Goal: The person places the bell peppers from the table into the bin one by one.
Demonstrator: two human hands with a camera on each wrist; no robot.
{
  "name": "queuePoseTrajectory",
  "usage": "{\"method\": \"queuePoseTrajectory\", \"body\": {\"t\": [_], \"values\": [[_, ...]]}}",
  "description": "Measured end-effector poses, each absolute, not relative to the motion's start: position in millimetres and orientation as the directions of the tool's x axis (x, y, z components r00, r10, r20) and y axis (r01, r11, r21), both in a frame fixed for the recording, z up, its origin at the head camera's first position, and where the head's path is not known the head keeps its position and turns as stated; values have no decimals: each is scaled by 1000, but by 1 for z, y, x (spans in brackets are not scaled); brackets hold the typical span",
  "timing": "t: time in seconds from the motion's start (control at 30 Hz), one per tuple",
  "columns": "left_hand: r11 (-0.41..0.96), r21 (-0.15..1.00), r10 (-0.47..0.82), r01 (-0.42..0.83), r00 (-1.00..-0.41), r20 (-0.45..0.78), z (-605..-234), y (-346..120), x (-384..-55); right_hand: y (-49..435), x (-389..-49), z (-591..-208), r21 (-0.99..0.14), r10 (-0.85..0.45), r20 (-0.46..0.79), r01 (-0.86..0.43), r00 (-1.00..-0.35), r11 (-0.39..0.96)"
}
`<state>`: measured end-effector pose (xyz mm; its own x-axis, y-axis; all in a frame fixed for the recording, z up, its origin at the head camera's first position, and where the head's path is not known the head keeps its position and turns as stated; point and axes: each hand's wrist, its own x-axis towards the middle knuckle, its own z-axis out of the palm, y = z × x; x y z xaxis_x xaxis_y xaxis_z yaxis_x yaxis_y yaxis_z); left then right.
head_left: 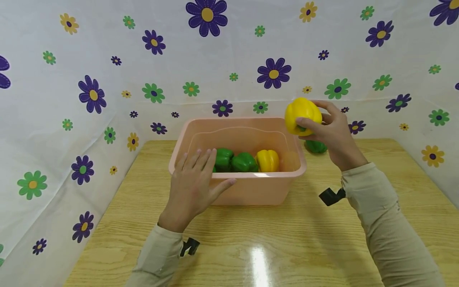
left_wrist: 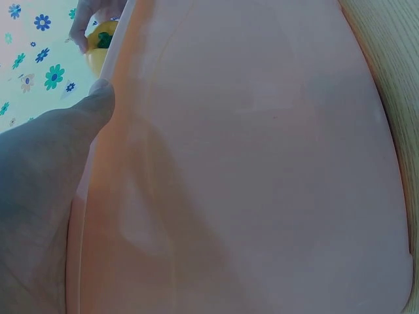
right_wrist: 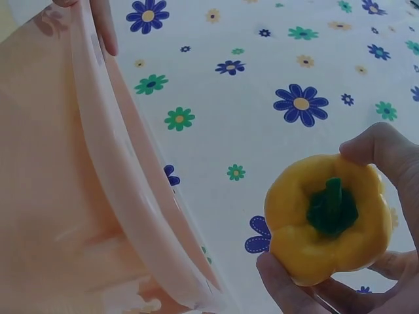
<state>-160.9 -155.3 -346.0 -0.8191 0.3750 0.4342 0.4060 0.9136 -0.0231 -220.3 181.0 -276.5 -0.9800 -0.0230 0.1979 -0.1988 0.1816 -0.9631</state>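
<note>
A yellow bell pepper (head_left: 303, 116) is held up by my right hand (head_left: 335, 133), above the right end of a peach plastic bin (head_left: 251, 189). In the right wrist view, fingers and thumb grip the yellow bell pepper (right_wrist: 327, 222) around its sides, its green stem facing the camera. My left hand (head_left: 191, 185) rests at the bin's near rim on the left, fingers straight and spread. Inside the bin lie green bell peppers (head_left: 244, 162) and another yellow bell pepper (head_left: 267, 161). The left hand partly hides one green pepper.
Behind the right hand, a green bell pepper (head_left: 315, 146) lies on the wooden table (head_left: 229, 243), right of the bin. A white cloth with printed flowers (head_left: 229, 52) hangs behind and along both sides of the table. Black wrist mounts (head_left: 330, 196) stick out from both sleeves.
</note>
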Motion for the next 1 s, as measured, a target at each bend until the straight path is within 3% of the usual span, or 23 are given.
{"method": "queuePoseTrajectory", "body": {"t": [1.0], "values": [[912,-22,376,410,-811,449,-345,-155,-160,173,-217,-276,-955,-140,191,-217,-972,204]]}}
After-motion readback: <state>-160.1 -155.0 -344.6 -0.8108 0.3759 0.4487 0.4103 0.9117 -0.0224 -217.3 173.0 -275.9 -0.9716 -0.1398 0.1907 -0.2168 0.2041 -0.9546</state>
